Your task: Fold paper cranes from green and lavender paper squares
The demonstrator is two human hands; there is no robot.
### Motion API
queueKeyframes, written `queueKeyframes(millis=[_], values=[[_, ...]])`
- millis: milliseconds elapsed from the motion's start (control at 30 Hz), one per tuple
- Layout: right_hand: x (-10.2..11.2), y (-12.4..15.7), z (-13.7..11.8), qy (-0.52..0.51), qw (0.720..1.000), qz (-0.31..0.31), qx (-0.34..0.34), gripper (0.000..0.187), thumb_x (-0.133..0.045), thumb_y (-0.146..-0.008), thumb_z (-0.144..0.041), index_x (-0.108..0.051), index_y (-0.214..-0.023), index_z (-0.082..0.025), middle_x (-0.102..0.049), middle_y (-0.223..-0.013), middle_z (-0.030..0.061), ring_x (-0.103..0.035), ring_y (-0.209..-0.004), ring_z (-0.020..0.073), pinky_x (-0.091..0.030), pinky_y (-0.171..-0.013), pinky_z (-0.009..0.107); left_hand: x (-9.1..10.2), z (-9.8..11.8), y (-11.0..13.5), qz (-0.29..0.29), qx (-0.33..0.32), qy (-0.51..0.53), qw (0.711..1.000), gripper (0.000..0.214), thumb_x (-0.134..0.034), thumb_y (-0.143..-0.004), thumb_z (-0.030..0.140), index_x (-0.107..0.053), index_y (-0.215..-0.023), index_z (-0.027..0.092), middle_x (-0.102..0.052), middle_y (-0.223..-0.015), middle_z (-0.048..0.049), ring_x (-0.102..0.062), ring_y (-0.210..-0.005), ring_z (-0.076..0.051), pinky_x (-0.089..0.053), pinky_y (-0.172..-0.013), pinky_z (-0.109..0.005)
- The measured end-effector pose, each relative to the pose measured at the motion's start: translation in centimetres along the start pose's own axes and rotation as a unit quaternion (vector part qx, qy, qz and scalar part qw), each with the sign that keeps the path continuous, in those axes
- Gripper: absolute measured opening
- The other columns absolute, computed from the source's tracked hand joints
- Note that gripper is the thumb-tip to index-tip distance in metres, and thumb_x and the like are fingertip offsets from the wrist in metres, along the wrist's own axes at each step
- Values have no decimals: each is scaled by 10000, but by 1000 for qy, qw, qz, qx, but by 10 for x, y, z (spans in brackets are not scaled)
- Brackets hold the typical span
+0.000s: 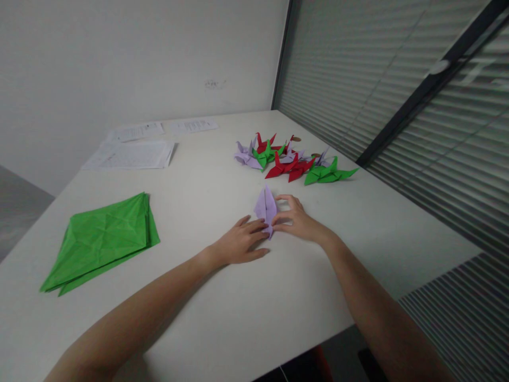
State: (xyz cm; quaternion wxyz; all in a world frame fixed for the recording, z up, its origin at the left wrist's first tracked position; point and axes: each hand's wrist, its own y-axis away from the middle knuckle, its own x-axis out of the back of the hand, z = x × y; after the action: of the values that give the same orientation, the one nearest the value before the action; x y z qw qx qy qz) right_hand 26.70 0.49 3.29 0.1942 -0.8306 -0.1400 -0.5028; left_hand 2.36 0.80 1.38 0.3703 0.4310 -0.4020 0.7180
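A lilac paper fold (pixel 266 206), kite-shaped and pointing away from me, lies on the white table (pixel 222 297). My left hand (pixel 240 242) rests flat on the table with fingers stretched out, its fingertips pressing the fold's near left edge. On the fold's right side, my right hand (pixel 296 218) pinches the near tip with thumb and fingers while the index finger curls over the right edge.
A pile of finished folded paper figures (pixel 292 159) in red, green and lilac lies beyond the hands. A stack of green paper sheets (pixel 105 239) sits at the left. Printed papers (pixel 131 154) lie at the far left near the wall. Window blinds run along the right.
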Motion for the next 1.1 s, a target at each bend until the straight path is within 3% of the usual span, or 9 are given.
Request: queueKeyframes(millis=[200,467,667,900,1100], values=[[-8,-2,-4,17,1000,17,-6,86,-697,-811,-327,-748,-868,-288,-350,-1353,75,-327,-1339,327,-277,-1118,551,1,1,-1,6,-18,-4,1000,408,-481,-933,405,-559,-1267,184,-564,-1299,-127,-507,-1252,-243,-264,-1153,-484],[-13,-2,-6,37,999,25,3,144,-667,-834,-341,-736,-955,-306,-340,-1340,80,-348,-1319,323,-291,-1113,544,-1,1,-1,-1,-17,4,1000,370,-487,-926,367,-563,-1244,195,-539,-1334,-128,-486,-1275,-248,-282,-1138,-495],[-14,-1,-7,35,999,12,-6,180,-671,-821,-311,-712,-996,-306,-339,-1356,77,-334,-1330,321,-282,-1119,536,1,2,-2,0,-12,13,1000,507,-483,-927,385,-406,-1400,218,-539,-1336,-129,-486,-1268,-248,-308,-1120,-497],[-13,-3,-3,9,1000,3,-10,521,-668,-819,-369,-529,-1319,-325,-394,-1357,110,-386,-1318,301,-310,-1107,526,-1,0,-1,-9,-25,-8,1000,413,-479,-928,359,-545,-1313,224,-534,-1292,-133,-455,-1287,-266,-300,-1122,-518],[-15,-4,3,-22,999,-21,12,644,-632,-846,-404,-396,-1440,-322,-426,-1433,103,-370,-1366,277,-296,-1123,505,2,0,-2,2,-43,9,999,398,-494,-925,349,-578,-1294,227,-504,-1277,-140,-467,-1252,-261,-324,-1123,-484]])
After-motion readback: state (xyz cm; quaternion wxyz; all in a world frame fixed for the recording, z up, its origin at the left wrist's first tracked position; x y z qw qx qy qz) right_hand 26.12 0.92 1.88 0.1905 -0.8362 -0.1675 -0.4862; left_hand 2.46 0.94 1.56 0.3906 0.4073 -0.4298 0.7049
